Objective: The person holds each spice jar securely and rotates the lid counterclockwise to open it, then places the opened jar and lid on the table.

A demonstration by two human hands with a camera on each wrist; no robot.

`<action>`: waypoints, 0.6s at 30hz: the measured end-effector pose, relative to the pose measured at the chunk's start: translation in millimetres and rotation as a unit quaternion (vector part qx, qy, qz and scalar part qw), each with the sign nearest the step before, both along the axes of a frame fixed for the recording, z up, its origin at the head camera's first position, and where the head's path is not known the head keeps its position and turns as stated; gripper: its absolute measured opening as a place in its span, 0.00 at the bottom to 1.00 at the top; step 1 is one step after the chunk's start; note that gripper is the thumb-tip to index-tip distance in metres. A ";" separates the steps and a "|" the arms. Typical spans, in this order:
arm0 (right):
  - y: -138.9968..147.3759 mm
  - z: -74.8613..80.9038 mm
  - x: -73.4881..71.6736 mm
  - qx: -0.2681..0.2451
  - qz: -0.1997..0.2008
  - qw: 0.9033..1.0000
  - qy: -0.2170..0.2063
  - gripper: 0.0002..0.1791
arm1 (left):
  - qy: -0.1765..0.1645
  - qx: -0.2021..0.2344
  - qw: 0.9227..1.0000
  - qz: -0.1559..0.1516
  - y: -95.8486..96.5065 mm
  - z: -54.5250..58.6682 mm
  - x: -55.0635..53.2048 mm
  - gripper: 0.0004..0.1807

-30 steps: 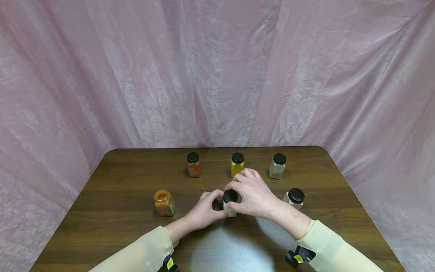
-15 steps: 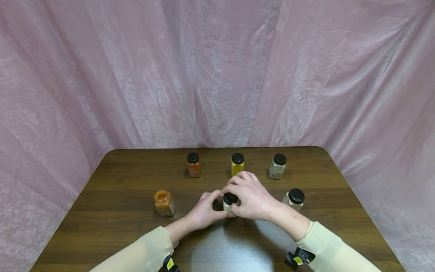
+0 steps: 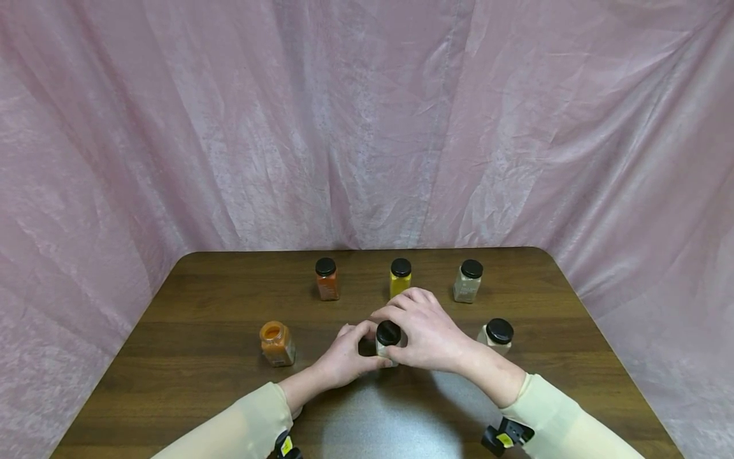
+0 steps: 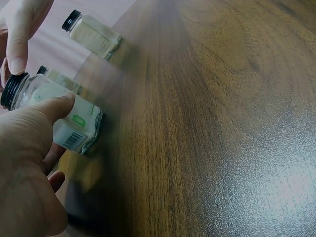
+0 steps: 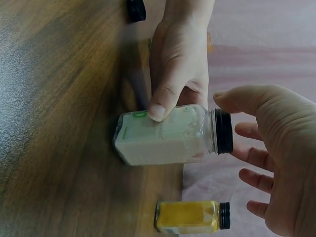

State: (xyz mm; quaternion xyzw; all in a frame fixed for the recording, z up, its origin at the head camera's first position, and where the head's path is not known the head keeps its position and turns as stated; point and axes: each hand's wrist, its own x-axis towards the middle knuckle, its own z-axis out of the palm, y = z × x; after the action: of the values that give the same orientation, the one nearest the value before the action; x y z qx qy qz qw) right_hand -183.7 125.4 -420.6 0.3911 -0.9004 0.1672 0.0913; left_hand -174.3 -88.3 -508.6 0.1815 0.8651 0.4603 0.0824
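Note:
My left hand (image 3: 346, 360) grips a square clear jar (image 5: 163, 136) of pale powder by its body, thumb across the labelled side. The jar stands upright on the table, under a black screw lid (image 3: 388, 333). Above it, my right hand (image 3: 427, 335) pinches the lid's rim between thumb and fingers. In the right wrist view, the right thumb (image 5: 237, 98) lies at one side of the lid and the index fingertip at the other, with the remaining fingers spread. A yellow jar (image 5: 187, 216) stands just behind.
An uncapped orange jar (image 3: 278, 344) stands left. Along the back are a red-orange jar (image 3: 327, 284) and a grey-beige jar (image 3: 467, 285), both capped. Another capped pale jar (image 3: 496, 338) is right. A black lid (image 5: 136, 10) shows beyond the left hand. A pink curtain (image 3: 367, 127) hangs behind.
My right hand's fingers and thumb have shifted around the lid, turned over it, then swung partly back. The left hand and the jar have stayed in place.

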 end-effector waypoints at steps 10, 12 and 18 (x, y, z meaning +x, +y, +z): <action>4.2 0.0 -2.6 0.019 -0.025 0.999 0.035 0.31 | -0.015 -0.002 1.000 0.005 0.0 0.5 1.0 0.22; 4.6 -1.0 -3.3 0.021 -0.030 0.998 0.047 0.30 | -0.011 -0.001 1.000 0.003 -0.1 0.7 1.1 0.22; 3.6 -3.3 -4.6 0.021 -0.037 0.997 0.065 0.27 | -0.006 0.006 1.000 -0.002 0.4 1.3 0.5 0.21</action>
State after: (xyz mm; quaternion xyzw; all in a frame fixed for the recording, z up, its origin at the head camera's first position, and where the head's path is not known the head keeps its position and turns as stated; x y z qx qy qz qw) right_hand -188.3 129.0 -423.9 0.3691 -0.9099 0.1192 0.1472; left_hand -173.8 -88.0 -507.3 0.1813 0.8613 0.4666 0.0874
